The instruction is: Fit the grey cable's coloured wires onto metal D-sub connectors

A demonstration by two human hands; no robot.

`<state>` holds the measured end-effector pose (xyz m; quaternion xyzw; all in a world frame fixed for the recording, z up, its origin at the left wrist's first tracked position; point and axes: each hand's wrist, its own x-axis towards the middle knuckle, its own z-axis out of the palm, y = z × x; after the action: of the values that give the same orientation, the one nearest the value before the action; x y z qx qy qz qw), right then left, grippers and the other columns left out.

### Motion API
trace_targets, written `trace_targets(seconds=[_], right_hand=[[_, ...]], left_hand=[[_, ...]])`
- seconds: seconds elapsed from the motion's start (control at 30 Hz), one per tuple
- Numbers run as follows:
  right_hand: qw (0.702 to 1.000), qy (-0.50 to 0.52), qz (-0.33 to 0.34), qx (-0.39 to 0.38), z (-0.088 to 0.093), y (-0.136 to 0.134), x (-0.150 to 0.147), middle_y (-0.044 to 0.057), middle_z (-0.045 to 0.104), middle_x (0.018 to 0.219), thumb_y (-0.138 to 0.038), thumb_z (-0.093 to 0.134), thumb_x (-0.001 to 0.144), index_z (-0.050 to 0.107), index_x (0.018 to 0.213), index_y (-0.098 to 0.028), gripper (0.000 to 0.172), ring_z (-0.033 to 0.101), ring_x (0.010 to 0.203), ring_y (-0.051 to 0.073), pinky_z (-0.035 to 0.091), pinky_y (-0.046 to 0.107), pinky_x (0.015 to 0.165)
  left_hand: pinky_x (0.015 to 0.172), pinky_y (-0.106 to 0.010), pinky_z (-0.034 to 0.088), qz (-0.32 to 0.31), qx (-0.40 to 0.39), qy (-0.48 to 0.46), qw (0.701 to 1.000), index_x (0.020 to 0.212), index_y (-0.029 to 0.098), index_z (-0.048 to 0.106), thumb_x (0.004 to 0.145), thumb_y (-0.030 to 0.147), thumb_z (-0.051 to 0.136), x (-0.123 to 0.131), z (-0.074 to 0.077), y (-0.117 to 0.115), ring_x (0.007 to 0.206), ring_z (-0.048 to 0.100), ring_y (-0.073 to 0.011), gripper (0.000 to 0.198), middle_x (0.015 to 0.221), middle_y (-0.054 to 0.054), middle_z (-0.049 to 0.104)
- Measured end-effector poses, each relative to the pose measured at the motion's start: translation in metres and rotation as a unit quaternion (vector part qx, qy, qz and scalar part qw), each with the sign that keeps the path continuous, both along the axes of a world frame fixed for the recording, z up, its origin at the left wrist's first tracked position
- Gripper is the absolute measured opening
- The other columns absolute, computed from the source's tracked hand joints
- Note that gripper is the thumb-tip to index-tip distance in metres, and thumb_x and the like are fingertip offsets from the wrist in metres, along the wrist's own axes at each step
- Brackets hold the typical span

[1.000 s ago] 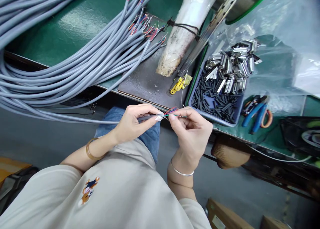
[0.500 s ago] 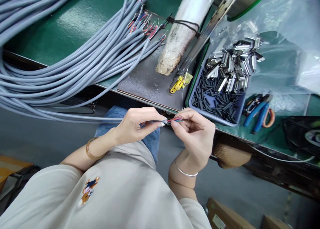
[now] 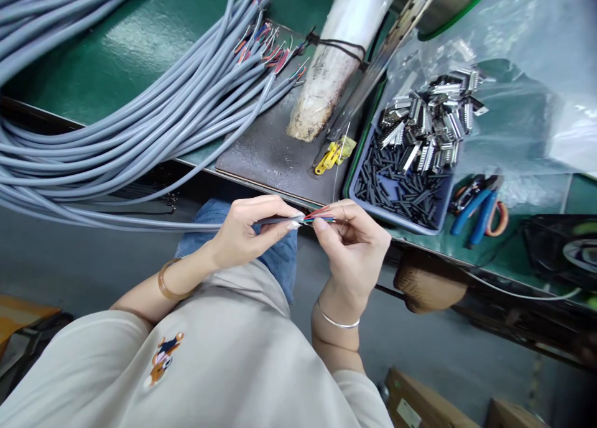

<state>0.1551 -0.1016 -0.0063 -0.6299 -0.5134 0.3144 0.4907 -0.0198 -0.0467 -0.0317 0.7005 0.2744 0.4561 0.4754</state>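
Observation:
My left hand (image 3: 254, 229) pinches a grey multi-core cable (image 3: 200, 226) close to its stripped end. Out of the sheath fan thin coloured wires (image 3: 319, 216), red, blue and green among them. My right hand (image 3: 357, 235) has its thumb and forefinger closed on these wires, just right of the left fingertips. Both hands are in front of the bench edge, above my lap. The wire tips are partly hidden by the right fingers.
A bundle of grey cables (image 3: 153, 117) with stripped ends lies at left. A blue tray (image 3: 396, 219) holds metal connectors (image 3: 431, 120) and short black tubes (image 3: 401, 179). Blue-handled cutters (image 3: 478, 210), a wrapped white post (image 3: 329, 61) and a yellow clip-like piece (image 3: 330, 157) are on the bench.
My right hand has shifted slightly left along the wires, and its thumb sits lower on them. The red wires now stand apart from the blue and green ones. My left hand keeps its grip.

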Motion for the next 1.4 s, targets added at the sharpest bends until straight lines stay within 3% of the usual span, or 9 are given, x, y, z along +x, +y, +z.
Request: trace_targets(seconds=[0.27, 0.4, 0.57, 0.83, 0.97, 1.1, 1.17, 1.23, 1.4], right_hand=[[0.999, -0.016, -0.012, 0.032, -0.001, -0.006, 0.003, 0.001, 0.068, 0.083, -0.026, 0.074, 0.087, 0.076, 0.085, -0.024, 0.004, 0.045, 0.056, 0.008, 0.026, 0.025, 0.046], [0.999, -0.021, -0.024, 0.026, 0.0, -0.009, 0.005, 0.002, 0.069, 0.08, -0.026, 0.074, 0.086, 0.076, 0.081, -0.024, 0.006, 0.047, 0.056, 0.009, 0.028, 0.026, 0.046], [0.999, -0.019, -0.022, 0.02, 0.003, -0.012, 0.011, 0.002, 0.071, 0.078, -0.025, 0.076, 0.084, 0.076, 0.078, -0.024, 0.006, 0.052, 0.057, 0.01, 0.035, 0.026, 0.048], [1.0, -0.002, -0.004, -0.013, 0.007, -0.012, 0.015, 0.001, 0.07, 0.074, -0.02, 0.075, 0.084, 0.078, 0.08, -0.024, 0.006, 0.049, 0.055, 0.009, 0.037, 0.025, 0.051], [0.999, 0.005, -0.02, -0.025, 0.005, -0.009, 0.01, 0.0, 0.067, 0.074, -0.022, 0.074, 0.084, 0.077, 0.079, -0.022, 0.005, 0.041, 0.051, 0.007, 0.028, 0.025, 0.046], [1.0, 0.012, -0.018, -0.009, 0.0, -0.007, 0.003, -0.003, 0.064, 0.073, -0.02, 0.072, 0.086, 0.074, 0.08, -0.021, 0.006, 0.031, 0.047, 0.004, 0.023, 0.024, 0.045], [1.0, 0.006, -0.012, 0.006, -0.002, -0.007, 0.0, -0.004, 0.063, 0.073, -0.018, 0.072, 0.086, 0.073, 0.08, -0.02, 0.006, 0.029, 0.047, 0.003, 0.021, 0.024, 0.045], [1.0, -0.001, -0.007, 0.024, -0.003, -0.007, -0.003, -0.004, 0.062, 0.074, -0.016, 0.073, 0.085, 0.073, 0.081, -0.02, 0.006, 0.03, 0.048, 0.003, 0.021, 0.024, 0.045], [0.999, -0.001, -0.018, 0.051, -0.006, -0.004, -0.005, -0.003, 0.062, 0.075, -0.019, 0.073, 0.086, 0.074, 0.084, -0.021, 0.003, 0.031, 0.048, 0.003, 0.021, 0.024, 0.045]], left_hand=[[0.064, -0.018, 0.05, 0.04, 0.123, -0.007, 0.992, 0.101, 0.014, 0.074, 0.092, 0.013, 0.066, 0.007, -0.005, -0.001, 0.067, 0.064, -0.0089, 0.012, 0.078, -0.004, 0.074], [0.074, -0.019, 0.054, 0.068, 0.22, 0.029, 0.973, 0.108, 0.015, 0.072, 0.093, 0.011, 0.064, 0.008, -0.01, -0.003, 0.08, 0.071, -0.011, 0.017, 0.087, -0.006, 0.078], [0.069, -0.021, 0.052, 0.088, 0.301, 0.075, 0.946, 0.111, 0.017, 0.07, 0.093, 0.012, 0.063, 0.009, -0.011, -0.003, 0.073, 0.068, -0.0104, 0.02, 0.089, -0.005, 0.079], [0.065, -0.021, 0.051, 0.084, 0.33, 0.083, 0.937, 0.104, 0.014, 0.069, 0.092, 0.01, 0.065, 0.01, -0.01, -0.002, 0.068, 0.066, -0.0101, 0.013, 0.086, -0.006, 0.078], [0.068, -0.02, 0.052, 0.04, 0.247, 0.072, 0.965, 0.102, 0.015, 0.07, 0.093, 0.011, 0.063, 0.008, -0.007, -0.001, 0.073, 0.068, -0.011, 0.012, 0.084, -0.006, 0.076], [0.053, -0.017, 0.042, -0.023, 0.022, 0.044, 0.999, 0.093, 0.013, 0.071, 0.09, 0.013, 0.064, 0.007, 0.003, -0.002, 0.057, 0.054, -0.0067, 0.008, 0.073, -0.001, 0.069], [0.047, -0.017, 0.036, -0.052, -0.123, 0.037, 0.99, 0.096, 0.012, 0.072, 0.086, 0.016, 0.067, 0.007, 0.008, -0.003, 0.053, 0.048, -0.0051, 0.012, 0.071, 0.0, 0.065], [0.049, -0.017, 0.038, -0.075, -0.225, 0.019, 0.971, 0.101, 0.011, 0.073, 0.084, 0.022, 0.071, 0.009, 0.012, -0.003, 0.055, 0.05, -0.0057, 0.02, 0.073, -0.001, 0.066], [0.067, -0.02, 0.051, -0.065, -0.273, -0.027, 0.959, 0.087, 0.011, 0.074, 0.084, 0.025, 0.071, 0.014, 0.018, 0.0, 0.071, 0.061, -0.0099, 0.015, 0.082, -0.005, 0.072]])
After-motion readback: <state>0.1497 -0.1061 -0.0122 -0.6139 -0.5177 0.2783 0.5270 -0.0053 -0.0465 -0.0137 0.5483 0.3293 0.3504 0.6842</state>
